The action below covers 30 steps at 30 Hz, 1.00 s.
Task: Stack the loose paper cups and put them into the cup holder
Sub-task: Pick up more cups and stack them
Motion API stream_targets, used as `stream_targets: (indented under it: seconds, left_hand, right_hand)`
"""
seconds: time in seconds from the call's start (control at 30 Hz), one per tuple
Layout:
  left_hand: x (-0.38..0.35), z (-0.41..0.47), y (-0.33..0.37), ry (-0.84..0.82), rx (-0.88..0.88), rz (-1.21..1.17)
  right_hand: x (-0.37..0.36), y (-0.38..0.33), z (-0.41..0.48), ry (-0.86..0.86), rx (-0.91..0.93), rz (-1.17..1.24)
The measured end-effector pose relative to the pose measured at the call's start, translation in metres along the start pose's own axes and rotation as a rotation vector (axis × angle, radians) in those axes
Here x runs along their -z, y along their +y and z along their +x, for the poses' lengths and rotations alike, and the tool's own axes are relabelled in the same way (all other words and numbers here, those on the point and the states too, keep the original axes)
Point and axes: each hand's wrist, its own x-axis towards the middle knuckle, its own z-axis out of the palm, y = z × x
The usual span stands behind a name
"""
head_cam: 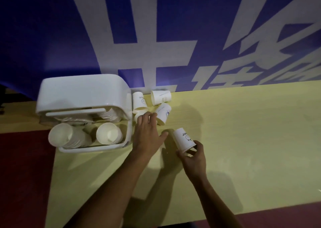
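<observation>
Holding a paper cup (184,139) upside down, the right hand (192,158) curls its fingers around the cup's rim, to the right of the white cup holder (83,92). The left hand (147,132) lies flat with fingers spread, reaching onto a lying cup (139,115) just beside the holder's right wall. Three more loose cups (160,97) lie tipped over there too, near the blue wall (52,36). Inside the holder sit two stacks of cups (107,135). Everything rests on the yellow table (243,132).
</observation>
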Motion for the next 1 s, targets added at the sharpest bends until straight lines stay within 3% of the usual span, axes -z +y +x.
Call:
stream_targets:
  seconds: [0.13, 0.4, 0.5, 0.73, 1.0]
  left_hand:
    - [-0.029, 0.037, 0.009, -0.086, 0.097, 0.242]
    - [-0.062, 0.055, 0.014, -0.049, 0.130, 0.365]
    - [-0.052, 0.059, 0.025, -0.026, 0.140, 0.236]
    - [0.015, 0.014, 0.049, 0.104, 0.237, -0.419]
    - [0.087, -0.071, -0.011, 0.229, 0.282, -0.431]
  right_hand:
    - [0.048, -0.012, 0.004, 0.006, 0.018, 0.049]
    - [0.106, -0.007, 0.027, -0.020, 0.017, 0.127]
    - [0.111, -0.011, 0.036, -0.032, 0.023, 0.135]
    - [0.102, -0.044, 0.050, -0.030, 0.122, 0.093]
    - [0.047, -0.086, 0.013, -0.117, 0.279, 0.082]
